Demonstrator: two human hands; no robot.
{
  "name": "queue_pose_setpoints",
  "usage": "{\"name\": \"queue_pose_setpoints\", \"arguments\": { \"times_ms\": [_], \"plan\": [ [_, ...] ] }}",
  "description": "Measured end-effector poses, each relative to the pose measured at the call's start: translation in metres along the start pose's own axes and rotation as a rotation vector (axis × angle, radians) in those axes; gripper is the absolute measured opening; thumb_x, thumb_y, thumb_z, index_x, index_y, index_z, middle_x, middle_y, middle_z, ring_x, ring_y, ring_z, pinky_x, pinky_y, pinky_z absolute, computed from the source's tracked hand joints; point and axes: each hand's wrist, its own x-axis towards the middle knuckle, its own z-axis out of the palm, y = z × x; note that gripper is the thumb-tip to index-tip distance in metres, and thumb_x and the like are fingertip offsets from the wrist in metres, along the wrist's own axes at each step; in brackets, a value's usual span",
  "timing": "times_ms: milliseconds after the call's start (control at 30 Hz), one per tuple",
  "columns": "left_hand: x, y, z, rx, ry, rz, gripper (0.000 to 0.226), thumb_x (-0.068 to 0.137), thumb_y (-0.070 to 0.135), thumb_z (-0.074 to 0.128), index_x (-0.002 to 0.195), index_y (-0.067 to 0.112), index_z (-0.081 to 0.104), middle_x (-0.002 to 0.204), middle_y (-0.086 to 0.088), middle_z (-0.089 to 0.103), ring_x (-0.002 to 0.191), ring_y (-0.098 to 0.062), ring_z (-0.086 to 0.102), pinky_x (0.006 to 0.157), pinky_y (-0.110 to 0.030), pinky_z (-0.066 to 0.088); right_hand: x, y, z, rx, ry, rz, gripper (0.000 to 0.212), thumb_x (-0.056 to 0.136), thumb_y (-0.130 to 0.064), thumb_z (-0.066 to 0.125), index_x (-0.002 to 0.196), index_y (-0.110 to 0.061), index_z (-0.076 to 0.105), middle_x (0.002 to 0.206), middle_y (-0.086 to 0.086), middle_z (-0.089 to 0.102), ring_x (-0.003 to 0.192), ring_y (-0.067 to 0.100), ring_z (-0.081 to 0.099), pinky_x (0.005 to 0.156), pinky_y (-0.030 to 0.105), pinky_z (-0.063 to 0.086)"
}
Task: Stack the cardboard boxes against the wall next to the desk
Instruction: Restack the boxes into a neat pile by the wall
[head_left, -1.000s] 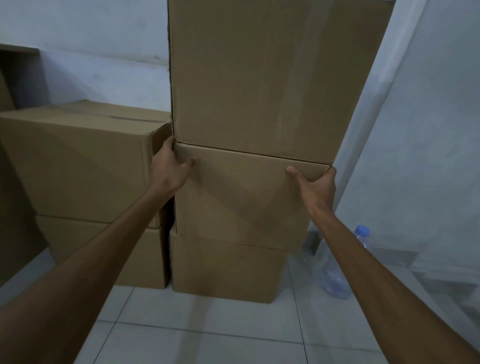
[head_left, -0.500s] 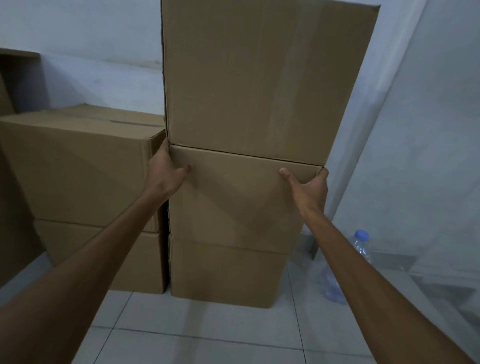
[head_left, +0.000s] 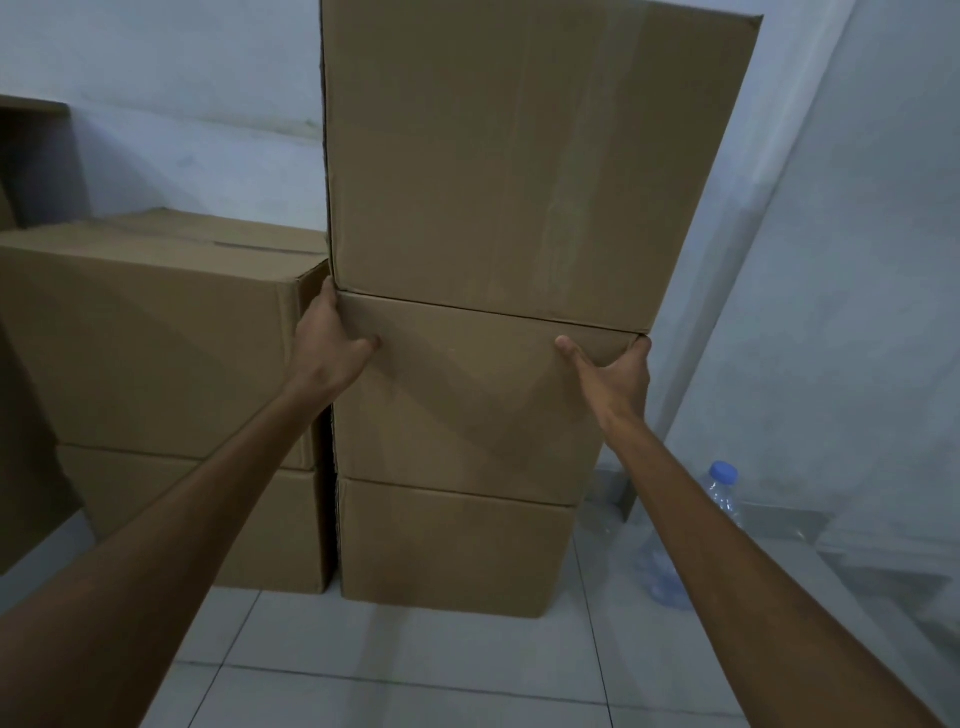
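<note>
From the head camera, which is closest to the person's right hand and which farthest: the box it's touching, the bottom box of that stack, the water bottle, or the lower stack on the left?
From the right hand:
1. Middle box: the hand grips its upper right corner.
2. Bottom box: directly below, on the floor.
3. Water bottle: lower right, by the wall; close to the bottom box in rank, hard to separate.
4. Left stack: across, beyond the left hand.

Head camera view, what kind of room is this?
Probably a storeroom or a plain office corner: stacked cardboard boxes stand on a tiled floor against bare pale walls, with a plastic water bottle on the floor beside them.
</note>
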Motion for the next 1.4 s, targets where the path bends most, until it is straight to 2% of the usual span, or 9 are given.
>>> {"name": "queue_pose_setpoints", "arguments": {
  "times_ms": [233,367,467,667,800,900,1000,1167,1400],
  "plan": [
    [-0.002,-0.002,-0.012,0.035,-0.094,-0.04,0.076,0.073,0.021,0.072,0.142,0.021,0.038,0.135,-0.003,0.054,0.122,-0.024,0.053,0.102,-0.046,0.047,0.003,0.005,-0.006,0.04,-0.077,0.015,0.097,0.065,-0.043,0.09,0.139,-0.014,0.034,0.141,0.003,0.049,0.13,0.024,0.049,0.109,0.037,0.043],
    [-0.002,0.026,-0.019,0.05,-0.078,-0.05,0.073,0.076,0.021,0.076,0.139,0.014,0.04,0.137,-0.002,0.051,0.127,-0.019,0.047,0.108,-0.035,0.039,0.008,-0.005,-0.028,0.033,-0.188,0.132,0.133,0.057,-0.049,0.092,0.155,-0.02,0.007,0.159,0.009,0.028,0.144,0.028,0.034,0.118,0.044,0.033],
    [0.01,0.052,-0.034,0.01,-0.101,-0.134,0.075,0.069,0.047,0.077,0.129,0.019,0.041,0.132,-0.002,0.056,0.123,-0.018,0.054,0.105,-0.044,0.045,0.015,-0.03,-0.053,-0.004,-0.227,0.225,0.141,0.054,-0.055,0.087,0.157,-0.023,-0.004,0.163,0.013,0.016,0.147,0.031,0.027,0.117,0.046,0.029],
    [0.045,0.131,-0.069,0.003,-0.068,-0.225,0.121,0.069,0.077,0.062,0.154,0.009,0.011,0.158,-0.012,0.028,0.144,-0.025,0.029,0.115,-0.047,0.032,0.04,-0.115,-0.089,0.04,-0.345,0.167,0.13,0.06,-0.053,0.084,0.157,-0.029,0.0,0.164,0.009,0.013,0.15,0.024,0.02,0.114,0.038,0.03],
    [0.089,0.179,-0.091,-0.102,-0.065,-0.211,0.1,0.074,0.075,0.063,0.147,0.015,0.031,0.147,-0.001,0.047,0.134,-0.016,0.045,0.109,-0.044,0.041,0.065,-0.182,-0.096,0.133,-0.356,0.134,0.116,0.07,-0.055,0.076,0.156,-0.023,0.005,0.158,0.005,0.034,0.14,0.017,0.04,0.109,0.027,0.038],
    [0.116,0.211,-0.099,-0.214,-0.057,-0.255,0.089,0.078,0.07,0.063,0.143,0.016,0.038,0.139,0.002,0.054,0.126,-0.012,0.053,0.105,-0.042,0.046,0.079,-0.22,-0.097,0.183,-0.339,0.162,0.1,0.078,-0.058,0.064,0.155,-0.02,0.012,0.149,0.001,0.044,0.128,0.011,0.05,0.091,0.012,0.045],
    [0.138,0.23,-0.105,-0.322,-0.069,-0.315,0.076,0.082,0.063,0.063,0.139,0.016,0.044,0.133,0.004,0.058,0.119,-0.009,0.058,0.101,-0.037,0.05,0.091,-0.246,-0.097,0.197,-0.282,0.22,0.082,0.09,-0.057,0.053,0.154,-0.02,0.018,0.151,-0.001,0.042,0.128,0.009,0.047,0.102,0.023,0.039],
    [0.168,0.243,-0.11,-0.33,-0.122,-0.51,0.074,0.091,0.061,0.051,0.145,0.012,0.038,0.135,0.004,0.051,0.119,-0.012,0.051,0.094,-0.027,0.042,0.113,-0.271,-0.09,0.118,-0.232,0.335,0.064,0.099,-0.059,0.036,0.15,-0.02,0.033,0.143,-0.004,0.045,0.123,0.011,0.044,0.098,0.029,0.034],
    [0.188,0.233,-0.106,-0.269,-0.136,-0.684,0.069,0.094,0.057,0.045,0.144,0.01,0.039,0.137,-0.001,0.049,0.123,-0.018,0.048,0.094,-0.03,0.038,0.127,-0.27,-0.074,0.079,-0.149,0.378,0.057,0.097,-0.06,0.046,0.142,-0.026,0.04,0.134,-0.006,0.055,0.123,0.017,0.053,0.109,0.04,0.042]
  ]
}}
